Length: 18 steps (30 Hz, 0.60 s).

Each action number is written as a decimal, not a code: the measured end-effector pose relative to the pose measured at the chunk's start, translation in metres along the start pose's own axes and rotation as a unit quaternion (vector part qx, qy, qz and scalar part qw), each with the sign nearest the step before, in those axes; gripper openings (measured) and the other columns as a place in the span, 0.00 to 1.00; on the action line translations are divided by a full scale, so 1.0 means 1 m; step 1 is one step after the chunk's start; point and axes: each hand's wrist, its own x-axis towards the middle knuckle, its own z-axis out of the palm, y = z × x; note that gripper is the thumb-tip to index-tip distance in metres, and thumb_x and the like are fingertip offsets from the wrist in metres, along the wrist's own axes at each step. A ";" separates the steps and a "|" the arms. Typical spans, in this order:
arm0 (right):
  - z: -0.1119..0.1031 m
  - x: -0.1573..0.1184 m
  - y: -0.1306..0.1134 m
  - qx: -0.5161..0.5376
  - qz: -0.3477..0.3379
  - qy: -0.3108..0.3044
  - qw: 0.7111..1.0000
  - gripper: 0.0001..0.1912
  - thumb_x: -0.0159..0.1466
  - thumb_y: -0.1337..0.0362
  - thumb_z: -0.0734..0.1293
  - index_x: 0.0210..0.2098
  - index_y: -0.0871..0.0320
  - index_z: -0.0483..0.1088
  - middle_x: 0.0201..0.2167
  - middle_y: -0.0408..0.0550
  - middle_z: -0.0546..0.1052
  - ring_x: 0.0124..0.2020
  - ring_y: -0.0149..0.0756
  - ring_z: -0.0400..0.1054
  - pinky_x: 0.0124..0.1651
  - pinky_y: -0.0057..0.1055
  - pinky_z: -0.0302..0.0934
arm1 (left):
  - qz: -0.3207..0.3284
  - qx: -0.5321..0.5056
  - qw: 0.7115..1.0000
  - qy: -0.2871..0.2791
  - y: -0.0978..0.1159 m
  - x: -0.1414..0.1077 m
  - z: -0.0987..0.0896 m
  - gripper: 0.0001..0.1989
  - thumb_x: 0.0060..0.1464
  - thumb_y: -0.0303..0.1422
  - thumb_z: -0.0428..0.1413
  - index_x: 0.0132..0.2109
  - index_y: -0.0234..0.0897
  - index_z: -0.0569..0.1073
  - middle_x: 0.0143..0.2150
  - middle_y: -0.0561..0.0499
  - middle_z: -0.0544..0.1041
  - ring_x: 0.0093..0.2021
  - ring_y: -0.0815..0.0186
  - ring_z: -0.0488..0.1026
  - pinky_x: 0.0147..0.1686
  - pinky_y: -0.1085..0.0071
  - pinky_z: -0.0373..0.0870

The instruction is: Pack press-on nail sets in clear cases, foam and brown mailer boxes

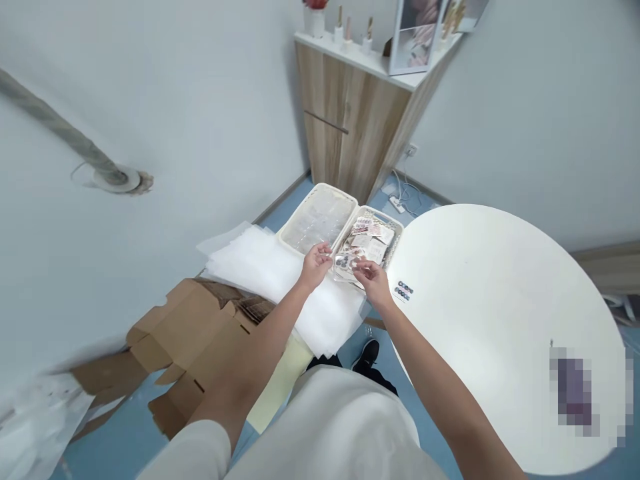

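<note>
A small clear plastic packet [343, 263] with dark round pieces showing in it is between my hands. My right hand [372, 280] pinches its right side. At its left edge are the curled fingers of my left hand [316, 268], closed on the packet. Just beyond the packet, a cream basket [399, 232] holds white cards and printed packets [369, 248]. Left of it stands a second cream basket [287, 230] with clear plastic bags [321, 215] inside. A stack of white translucent sheets [270, 263] lies under and beside my left forearm.
A round white table [480, 300] on the right bears a card of small dark discs [403, 291] and a blurred-out object [574, 392]. Flattened cardboard boxes [185, 327] lie at left. A wooden cabinet [350, 100] stands behind; cables and a power strip [397, 204] lie on the floor.
</note>
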 end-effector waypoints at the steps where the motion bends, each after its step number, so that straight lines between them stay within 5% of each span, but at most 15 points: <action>1: -0.012 -0.012 -0.001 0.024 0.009 0.022 0.999 0.14 0.50 0.57 0.67 0.35 0.55 0.64 0.45 0.49 0.69 0.39 0.35 0.68 0.43 0.38 0.63 | -0.004 -0.018 0.999 -0.029 0.002 -0.007 0.012 0.25 0.43 0.27 0.55 0.51 0.34 0.63 0.42 0.46 0.70 0.35 0.70 0.70 0.38 0.70 0.67; 9: -0.105 -0.109 -0.013 0.119 0.010 0.150 0.982 0.23 0.48 0.60 0.69 0.43 0.51 0.59 0.42 0.44 0.65 0.33 0.29 0.68 0.37 0.36 0.66 | -0.039 -0.045 0.974 -0.220 0.004 -0.075 0.118 0.18 0.42 0.33 0.59 0.42 0.32 0.70 0.34 0.48 0.72 0.34 0.69 0.69 0.38 0.69 0.67; 18: -0.205 -0.201 0.005 0.095 0.053 0.144 0.984 0.14 0.51 0.54 0.66 0.29 0.57 0.62 0.32 0.45 0.72 0.35 0.36 0.71 0.42 0.37 0.63 | 0.013 0.053 0.969 -0.241 0.015 -0.127 0.223 0.16 0.43 0.38 0.59 0.39 0.34 0.71 0.30 0.50 0.73 0.32 0.70 0.70 0.35 0.70 0.67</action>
